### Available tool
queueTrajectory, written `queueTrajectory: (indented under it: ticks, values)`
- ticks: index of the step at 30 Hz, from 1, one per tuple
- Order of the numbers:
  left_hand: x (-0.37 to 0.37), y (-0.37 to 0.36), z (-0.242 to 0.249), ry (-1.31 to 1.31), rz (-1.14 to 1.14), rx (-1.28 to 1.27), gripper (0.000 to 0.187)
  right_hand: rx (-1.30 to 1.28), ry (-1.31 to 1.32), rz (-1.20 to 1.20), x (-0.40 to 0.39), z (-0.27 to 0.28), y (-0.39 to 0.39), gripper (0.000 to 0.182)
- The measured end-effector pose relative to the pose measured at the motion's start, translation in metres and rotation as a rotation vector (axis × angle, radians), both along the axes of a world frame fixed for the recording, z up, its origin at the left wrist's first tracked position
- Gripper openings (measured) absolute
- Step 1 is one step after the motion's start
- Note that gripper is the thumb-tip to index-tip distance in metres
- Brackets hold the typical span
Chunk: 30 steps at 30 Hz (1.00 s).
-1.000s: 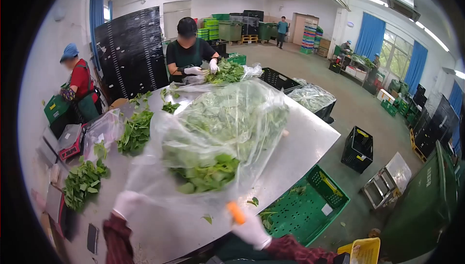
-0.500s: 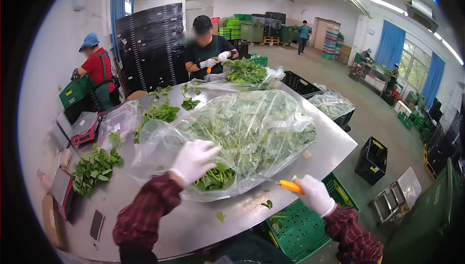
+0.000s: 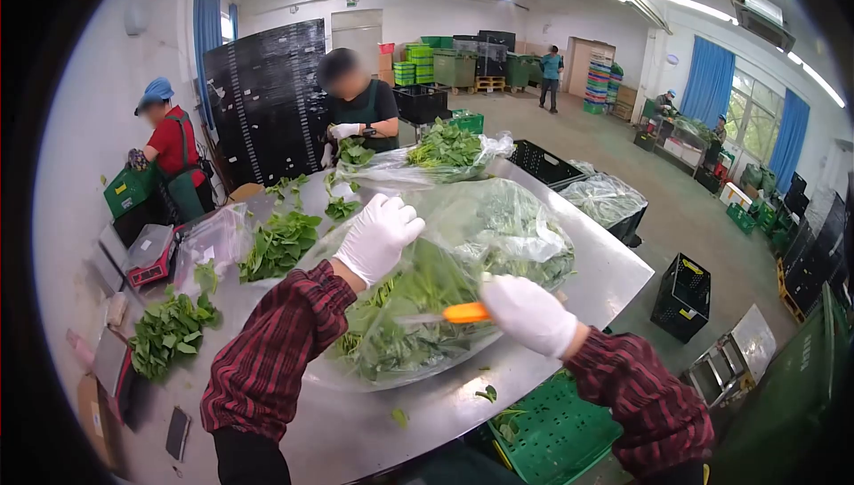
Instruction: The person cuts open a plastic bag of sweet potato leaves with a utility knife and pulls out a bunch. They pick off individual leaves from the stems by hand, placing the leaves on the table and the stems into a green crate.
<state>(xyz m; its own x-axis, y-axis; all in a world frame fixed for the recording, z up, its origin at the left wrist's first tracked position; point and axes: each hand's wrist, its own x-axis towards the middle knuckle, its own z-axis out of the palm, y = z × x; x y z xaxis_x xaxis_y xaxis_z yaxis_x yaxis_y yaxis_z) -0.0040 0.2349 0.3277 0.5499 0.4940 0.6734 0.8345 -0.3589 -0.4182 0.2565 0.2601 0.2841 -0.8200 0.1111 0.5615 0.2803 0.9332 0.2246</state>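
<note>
In the head view a large clear plastic bag (image 3: 511,218) full of leafy green vegetables (image 3: 400,307) lies on the steel table. My left hand (image 3: 382,238), in a white glove, has its fingers curled on the bag's upper film, which is drawn up at that spot. An orange-handled knife (image 3: 466,312) is gripped in my gloved right hand (image 3: 531,314). Its thin blade points left, low over the front of the bag, with the tip blurred against the film. Greens show through the plastic around both hands.
Loose bunches of greens (image 3: 169,334) lie on the table's left side, near a phone (image 3: 177,432) and a red scale (image 3: 153,264). A green crate (image 3: 556,436) sits below the front edge. Across the table, a co-worker (image 3: 360,112) handles greens.
My left hand has moved up and away, with the bag's film raised. My right hand has brought the knife leftward over the bag. The co-worker's hands have moved left and lower.
</note>
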Motion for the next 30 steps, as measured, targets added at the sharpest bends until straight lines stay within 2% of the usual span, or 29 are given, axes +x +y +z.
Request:
queueTrajectory:
  ticks: [3,4,6,7,9,10,12,13,14,15,16,17,18,19,21,22,23,24,27,29,30]
  values:
    - [0.003,-0.003,0.025,0.081,0.029,0.013,0.017,-0.014,-0.026,-0.063,-0.034,0.004,0.022,0.007]
    - [-0.001,0.0,0.031,0.085,0.021,0.017,0.017,-0.006,-0.036,-0.185,-0.035,-0.002,0.041,0.006]
    - [-0.023,0.007,0.044,-0.034,0.027,0.133,0.015,-0.157,0.057,-0.468,-0.01,-0.008,0.088,0.006]
    - [-0.041,0.012,0.05,-0.065,0.062,0.182,0.013,-0.027,0.097,-0.505,0.022,-0.016,0.123,0.007]
    - [-0.081,0.022,0.057,-0.14,0.159,0.226,0.01,-0.12,0.078,-0.773,0.108,-0.012,0.162,0.011]
    - [-0.1,0.028,0.058,-0.177,0.218,0.223,0.009,-0.102,0.004,-1.072,0.172,-0.034,0.198,0.014]
    - [-0.141,0.042,0.048,-0.395,0.273,0.142,0.006,-0.342,-0.12,-1.576,0.281,-0.043,0.209,0.021]
    - [-0.161,0.05,0.04,-0.459,0.299,0.131,0.006,-0.251,-0.417,-1.602,0.333,-0.047,0.193,0.022]
    - [-0.178,0.058,0.028,-0.527,0.329,0.118,0.007,-0.256,-0.457,-1.682,0.366,-0.046,0.175,0.027]
    - [-0.19,0.067,0.015,-0.674,0.338,0.064,0.009,-0.307,-0.487,-1.686,0.384,-0.045,0.171,0.029]
    - [-0.195,0.076,0.007,-0.679,0.332,0.051,0.009,-0.365,-0.52,-1.691,0.398,-0.045,0.165,0.031]
    - [-0.196,0.083,0.001,-0.697,0.349,0.089,0.01,-0.296,-0.406,-1.586,0.386,-0.039,0.155,0.021]
    - [-0.194,0.093,-0.005,-0.714,0.365,0.127,0.01,-0.232,-0.089,-1.403,0.368,-0.042,0.158,0.01]
    - [-0.186,0.097,0.0,-0.761,0.344,0.133,0.011,-0.139,-0.128,-1.149,0.324,-0.025,0.148,0.008]
    - [-0.173,0.099,0.014,-0.796,0.26,0.182,0.01,-0.094,-0.037,-0.804,0.247,-0.02,0.153,0.006]
    - [-0.17,0.099,0.023,-0.792,0.234,0.194,0.01,-0.164,-0.116,-0.732,0.2,-0.011,0.143,0.008]
    - [-0.168,0.098,0.032,-0.795,0.198,0.18,0.01,-0.324,0.038,-0.461,0.157,-0.008,0.135,0.009]
    - [-0.169,0.099,0.04,-0.715,0.177,0.216,0.01,-0.091,-0.115,-0.281,0.122,-0.001,0.124,0.009]
    - [-0.151,0.094,0.07,-0.637,0.171,0.213,0.01,-0.065,-0.063,-0.17,0.05,-0.005,0.123,0.007]
    - [-0.148,0.097,0.081,-0.576,0.163,0.226,0.01,-0.003,-0.067,-0.302,0.031,-0.024,0.165,0.007]
    - [-0.154,0.1,0.082,-0.568,0.165,0.223,0.01,-0.206,0.111,-0.568,0.044,-0.028,0.187,0.007]
